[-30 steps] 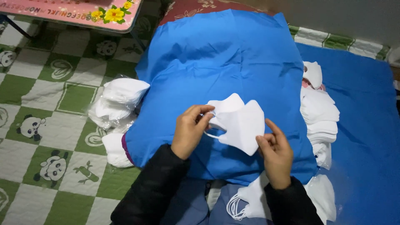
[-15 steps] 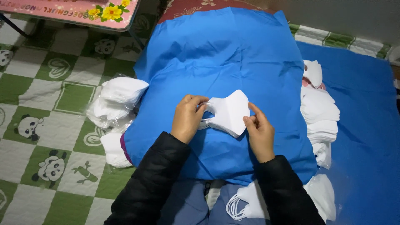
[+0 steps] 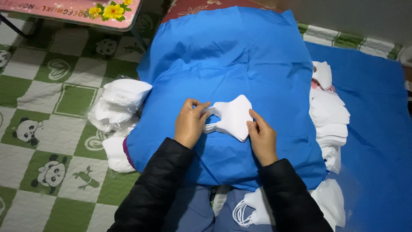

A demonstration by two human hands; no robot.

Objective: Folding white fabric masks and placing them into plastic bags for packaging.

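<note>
- Both hands on a small stack of white face masks (image 3: pixel 231 118). Left hand (image 3: pixel 189 123) pinches the ear-loop end with thumb and fingers closed on it; right hand (image 3: pixel 262 137) grips the opposite lower corner, thumb on top.
- Hands sit apart, one at each end of the stack, both clamped on it. Black sleeves on both arms.
- Stack is folded flat, pointed edge up, held low over the middle of a blue cloth (image 3: pixel 231 56), touching it or just above; can't tell which.
- Blue cloth drapes over a raised bulky surface in front of the person, wrinkled, hanging down at the near edge.
- Right of it, touching the cloth edge: a long pile of loose white masks (image 3: pixel 328 116), stacked unevenly, lying on a blue sheet (image 3: pixel 377 129) that covers the right side.
- Near edge, by the right forearm: a bundle of masks with ear loops showing (image 3: pixel 249 210), plus another white piece (image 3: pixel 332 202) just beside it.
- Left of the cloth: clear plastic bags stuffed with white masks (image 3: pixel 120 101), one more white bundle (image 3: pixel 116 152) below them, partly tucked under the cloth.
- Floor on the left is a green-and-white checked mat with panda prints (image 3: pixel 47 129).
- Top left: edge of a pink tabletop with a yellow flower print (image 3: pixel 86 10), dark leg under it.
</note>
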